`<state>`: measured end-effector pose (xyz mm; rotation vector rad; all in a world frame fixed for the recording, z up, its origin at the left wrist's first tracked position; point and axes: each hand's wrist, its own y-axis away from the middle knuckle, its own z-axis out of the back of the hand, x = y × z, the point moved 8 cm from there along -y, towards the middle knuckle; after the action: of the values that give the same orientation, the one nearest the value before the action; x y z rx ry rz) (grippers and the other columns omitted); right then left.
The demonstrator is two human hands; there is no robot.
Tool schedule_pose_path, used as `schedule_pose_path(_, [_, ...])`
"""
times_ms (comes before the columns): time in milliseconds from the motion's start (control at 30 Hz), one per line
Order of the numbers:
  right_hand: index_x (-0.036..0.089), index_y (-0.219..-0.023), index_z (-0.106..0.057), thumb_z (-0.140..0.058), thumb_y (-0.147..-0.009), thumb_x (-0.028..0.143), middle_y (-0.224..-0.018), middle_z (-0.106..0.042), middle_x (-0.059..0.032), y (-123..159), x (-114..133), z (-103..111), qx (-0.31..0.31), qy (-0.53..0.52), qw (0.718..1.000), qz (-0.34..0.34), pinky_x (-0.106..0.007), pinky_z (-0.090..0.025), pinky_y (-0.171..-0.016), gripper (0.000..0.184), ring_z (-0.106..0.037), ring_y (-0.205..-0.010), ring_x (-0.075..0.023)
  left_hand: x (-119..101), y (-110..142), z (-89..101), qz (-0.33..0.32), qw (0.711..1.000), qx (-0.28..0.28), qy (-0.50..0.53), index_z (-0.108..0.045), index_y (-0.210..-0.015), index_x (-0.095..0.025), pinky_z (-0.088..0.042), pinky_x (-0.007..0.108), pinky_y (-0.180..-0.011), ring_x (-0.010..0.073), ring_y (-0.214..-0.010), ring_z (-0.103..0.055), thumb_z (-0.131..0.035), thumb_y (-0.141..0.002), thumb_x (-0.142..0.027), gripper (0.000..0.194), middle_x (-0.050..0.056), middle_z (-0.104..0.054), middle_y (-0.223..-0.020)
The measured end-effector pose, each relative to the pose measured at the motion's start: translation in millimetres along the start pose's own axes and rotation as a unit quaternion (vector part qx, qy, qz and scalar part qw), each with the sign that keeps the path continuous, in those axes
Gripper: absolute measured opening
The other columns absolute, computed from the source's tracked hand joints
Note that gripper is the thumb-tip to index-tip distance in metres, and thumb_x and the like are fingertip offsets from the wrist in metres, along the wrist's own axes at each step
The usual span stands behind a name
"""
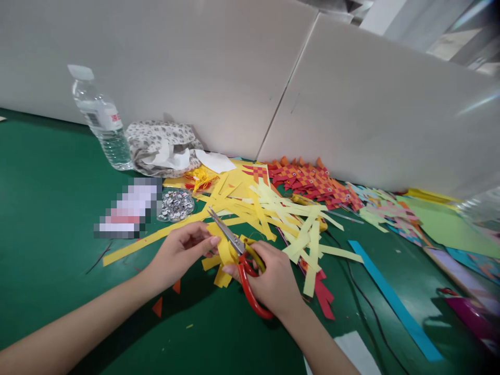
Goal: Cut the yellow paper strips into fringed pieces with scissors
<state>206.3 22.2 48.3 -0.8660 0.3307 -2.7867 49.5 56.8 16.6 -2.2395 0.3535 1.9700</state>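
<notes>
Between thumb and fingers, my left hand [183, 247] pinches a piece of folded or woven yellow paper [223, 249], its loose strip ends hanging below. My right hand [273, 276] grips a pair of scissors [250, 284] with red and olive handles. The blades point up and left, lying close over the yellow paper; whether they are touching it I cannot tell. My right thumb and fingertips also seem to rest against the paper. Just beyond both hands spreads a pile of yellow paper strips [250, 211] and pale green strips [310, 242].
Woven red-orange paper fish [312, 179] are heaped by the grey partition [219, 78]. At left stand a water bottle [103, 122], a patterned cloth bag [164, 140] and a bag of googly eyes [175, 204]. A blue strip [394, 299] and black cable [369, 307] lie right.
</notes>
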Motion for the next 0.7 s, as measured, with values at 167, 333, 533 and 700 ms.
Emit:
schedule_pose_path(167, [0.021,-0.067,-0.046,-0.061,-0.073,0.049,-0.062,-0.048,0.0025,-0.1,-7.1,6.8,-0.042,0.039,0.998,-0.027,-0.023,-0.034,-0.049,0.032,-0.044,-0.052,-0.0121,4.0,-1.8,3.1,0.029,0.999,-0.03,0.033,-0.057,-0.074,-0.018,-0.053,0.021,-0.064,0.0109,-0.06,-0.064,-0.075,-0.068,-0.035,0.025,-0.004,-0.065,-0.063])
schedule_pose_path(333, [0.019,-0.084,-0.052,-0.059,-0.073,0.053,-0.077,-0.058,-0.0024,-0.2,-4.5,5.2,-0.029,0.09,0.995,-0.011,-0.025,-0.037,-0.05,0.036,-0.054,-0.06,-0.0158,2.8,-2.8,9.5,0.022,0.997,-0.063,0.047,-0.058,-0.073,-0.017,-0.052,0.02,-0.062,0.0104,-0.06,-0.064,-0.075,-0.067,-0.035,0.026,-0.004,-0.064,-0.064])
schedule_pose_path(533, [0.019,-0.084,-0.051,-0.06,-0.07,0.059,-0.079,-0.058,-0.0038,0.3,0.7,0.0,-0.005,0.124,0.992,0.014,-0.027,-0.039,-0.054,0.043,-0.058,-0.069,-0.0201,1.9,-3.5,14.1,-0.006,0.996,-0.072,0.043,-0.06,-0.075,-0.017,-0.053,0.02,-0.064,0.0104,-0.062,-0.064,-0.072,-0.073,-0.033,0.02,-0.003,-0.066,-0.067])
schedule_pose_path(700, [0.02,-0.079,-0.049,-0.059,-0.07,0.062,-0.073,-0.057,-0.0024,0.2,0.2,-0.6,0.004,0.121,0.993,0.008,-0.026,-0.037,-0.052,0.044,-0.056,-0.064,-0.0184,-0.3,-2.3,13.2,-0.012,0.996,-0.072,0.052,-0.06,-0.073,-0.017,-0.052,0.018,-0.062,0.0091,-0.06,-0.063,-0.073,-0.072,-0.031,0.019,-0.004,-0.065,-0.065])
